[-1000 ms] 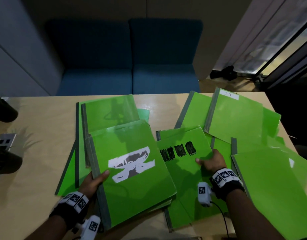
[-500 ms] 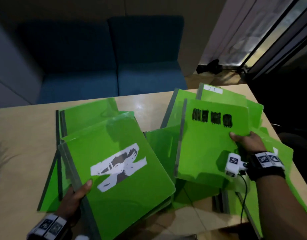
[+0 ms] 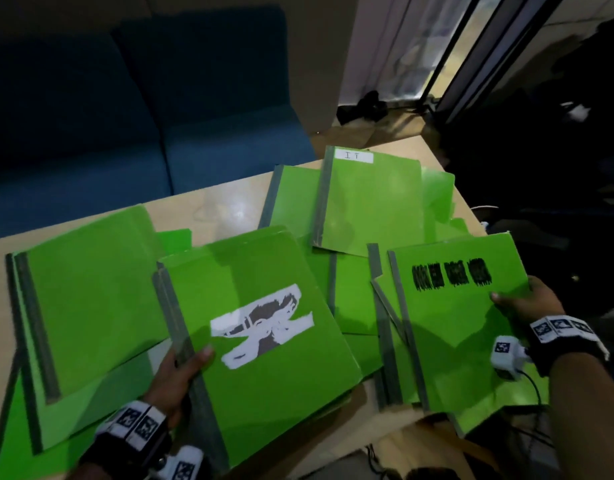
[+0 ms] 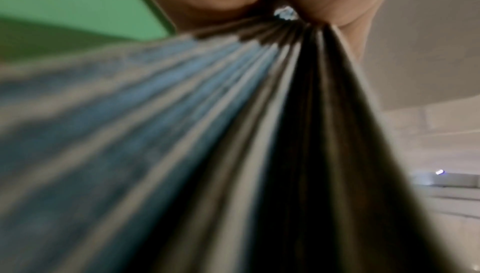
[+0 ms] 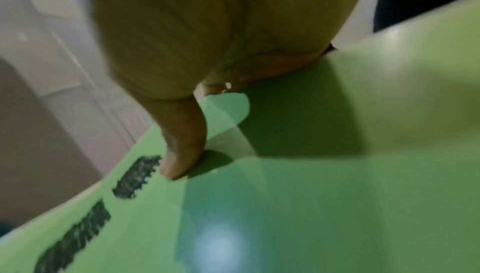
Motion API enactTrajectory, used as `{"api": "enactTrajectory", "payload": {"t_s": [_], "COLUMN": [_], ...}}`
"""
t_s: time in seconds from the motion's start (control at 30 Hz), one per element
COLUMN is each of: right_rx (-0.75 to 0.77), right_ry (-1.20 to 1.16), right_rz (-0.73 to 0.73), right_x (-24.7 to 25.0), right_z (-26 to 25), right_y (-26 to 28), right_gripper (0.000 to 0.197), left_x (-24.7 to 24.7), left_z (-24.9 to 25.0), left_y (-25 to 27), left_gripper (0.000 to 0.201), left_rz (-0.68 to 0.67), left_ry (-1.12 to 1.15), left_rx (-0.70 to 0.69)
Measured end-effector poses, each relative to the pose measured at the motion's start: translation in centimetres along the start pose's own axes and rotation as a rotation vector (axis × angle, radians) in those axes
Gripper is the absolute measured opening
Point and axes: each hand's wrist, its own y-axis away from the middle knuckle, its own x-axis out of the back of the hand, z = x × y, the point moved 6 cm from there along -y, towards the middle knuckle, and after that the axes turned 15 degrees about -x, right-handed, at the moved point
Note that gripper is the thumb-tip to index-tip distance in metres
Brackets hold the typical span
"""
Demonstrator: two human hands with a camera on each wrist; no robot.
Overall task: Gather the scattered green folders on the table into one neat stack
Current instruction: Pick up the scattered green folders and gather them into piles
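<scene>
Green folders with grey spines lie scattered over the wooden table. My left hand grips the spine edge of a stack of folders whose top cover bears a white and dark patch; the left wrist view shows the fanned edges held in the hand. My right hand pinches the right edge of a folder with black scribbles, thumb on top, raised above the folders at the right. More folders lie at the far left and at the back, one labelled "IT".
A blue sofa stands behind the table. The table's right edge drops off toward a dark floor with glass doors beyond. A cable hangs from the right wrist camera.
My right hand has lifted the scribbled folder off the middle and carried it to the right, then lower toward me. The left hand keeps holding the stack. My view has swung right.
</scene>
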Motion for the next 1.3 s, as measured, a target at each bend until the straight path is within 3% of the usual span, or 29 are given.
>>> {"api": "enactTrajectory", "payload": {"t_s": [0.13, 0.23, 0.33, 0.4, 0.5, 0.6, 0.67, 0.7, 0.8, 0.97, 1.0, 1.1, 1.2, 1.3], "right_rx": [0.036, 0.055, 0.035, 0.038, 0.094, 0.193, 0.282, 0.312, 0.421, 0.438, 0.406, 0.299, 0.291, 0.275], "right_ry": [0.314, 0.405, 0.303, 0.200, 0.031, -0.043, -0.081, -0.102, -0.227, -0.398, -0.396, -0.331, -0.179, -0.085], "right_rz": [0.110, 0.125, 0.118, 0.049, -0.034, -0.094, -0.219, -0.268, -0.365, -0.552, -0.577, -0.640, -0.630, -0.531], "right_x": [-1.4, -2.5, -2.3, -1.9, -0.5, 1.5, 2.4, 2.7, 2.5, -6.1, -8.5, -15.4, -19.6, -21.8], "right_z": [0.2, 0.3, 1.1, 1.9, 1.6, -1.1, -3.9, -5.3, -9.4, -13.3, -13.2, -11.4, -10.1, -9.6], "right_y": [-3.6, -1.7, -0.7, -1.1, -1.7, 0.0, 1.5, 2.2, 4.1, 10.8, 11.6, 12.5, 13.2, 14.4], "right_gripper": [0.081, 0.085, 0.074, 0.061, 0.053, 0.030, 0.033, 0.034, 0.037, 0.026, 0.030, 0.073, 0.063, 0.082], "left_x": [-3.3, -3.6, -3.3, -3.3, -3.2, -2.9, -2.9, -2.9, -2.6, -2.7, -2.8, -3.2, -2.5, -1.4], "left_z": [-0.1, -0.2, -0.3, -0.3, -0.3, -0.6, -0.7, -0.7, -1.3, -1.5, -1.5, -0.7, -0.3, -2.6], "left_y": [0.6, 0.3, 0.0, -0.2, -0.5, -0.6, -0.6, -0.6, -0.8, -0.7, -0.6, 0.0, -0.3, -1.6], "left_gripper": [0.059, 0.060, 0.059, 0.068, 0.109, 0.112, 0.115, 0.112, 0.067, 0.065, 0.064, 0.061, 0.090, 0.098], "left_rz": [-0.019, 0.003, 0.022, 0.020, -0.003, -0.016, -0.026, -0.028, 0.024, 0.052, 0.054, 0.038, 0.053, 0.038], "left_ry": [-0.052, -0.058, -0.051, -0.033, -0.079, -0.101, -0.115, -0.124, -0.099, -0.071, -0.049, -0.030, -0.072, -0.088], "left_rx": [0.032, 0.048, 0.054, 0.029, 0.003, 0.024, 0.011, 0.015, 0.027, 0.024, 0.026, 0.027, -0.037, -0.048]}}
